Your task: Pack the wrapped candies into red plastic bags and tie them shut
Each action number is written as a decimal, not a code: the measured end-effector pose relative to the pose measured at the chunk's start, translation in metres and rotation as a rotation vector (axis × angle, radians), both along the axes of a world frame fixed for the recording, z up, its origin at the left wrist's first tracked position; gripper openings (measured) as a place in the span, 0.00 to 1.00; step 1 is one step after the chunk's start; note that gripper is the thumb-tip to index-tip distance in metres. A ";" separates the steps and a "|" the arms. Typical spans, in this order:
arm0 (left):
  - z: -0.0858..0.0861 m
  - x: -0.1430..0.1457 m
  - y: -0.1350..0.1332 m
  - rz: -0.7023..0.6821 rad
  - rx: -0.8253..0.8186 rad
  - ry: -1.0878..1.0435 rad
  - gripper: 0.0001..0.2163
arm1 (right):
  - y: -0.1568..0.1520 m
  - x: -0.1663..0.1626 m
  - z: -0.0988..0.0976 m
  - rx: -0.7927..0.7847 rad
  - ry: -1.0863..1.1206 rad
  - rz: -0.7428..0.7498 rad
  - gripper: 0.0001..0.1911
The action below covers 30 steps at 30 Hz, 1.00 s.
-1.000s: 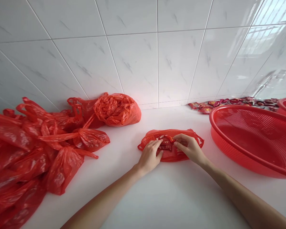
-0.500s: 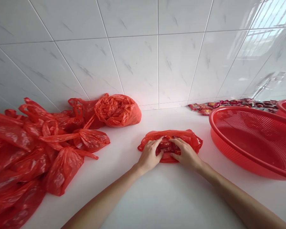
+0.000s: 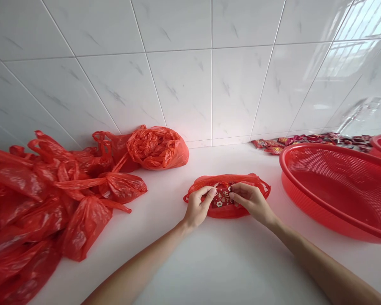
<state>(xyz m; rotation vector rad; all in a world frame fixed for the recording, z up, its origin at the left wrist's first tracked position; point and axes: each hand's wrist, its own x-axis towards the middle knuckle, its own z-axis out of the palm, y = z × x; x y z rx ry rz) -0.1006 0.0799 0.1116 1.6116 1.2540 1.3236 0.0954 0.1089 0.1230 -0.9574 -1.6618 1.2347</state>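
1. One red packet [image 3: 222, 198] was pinched at opposite ends by left hand [image 3: 196, 208] and right hand [image 3: 254, 203], thumbs near fingertips.
2. Packet: in or just above red bag [image 3: 224, 213]; I couldn't tell.
3. Looked light, slick; ends seemed best hold.

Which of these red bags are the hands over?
The bag between the bag pile and large basket; left hand and right hand hold a packet over it. The others lie farther left.

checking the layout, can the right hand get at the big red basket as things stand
Probably yes: the big red basket stands to the right of the right hand with nothing tall between, though that hand is holding a packet.
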 end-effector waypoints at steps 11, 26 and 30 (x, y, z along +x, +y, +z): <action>-0.004 0.004 -0.001 -0.136 -0.148 -0.247 0.15 | 0.000 0.003 0.006 -0.103 0.081 -0.023 0.16; 0.001 0.006 -0.002 -0.106 -0.159 -0.322 0.15 | -0.003 0.004 0.012 -0.107 0.027 0.167 0.14; 0.000 0.006 -0.002 -0.117 -0.160 -0.314 0.15 | -0.002 0.004 0.010 -0.105 0.021 0.151 0.15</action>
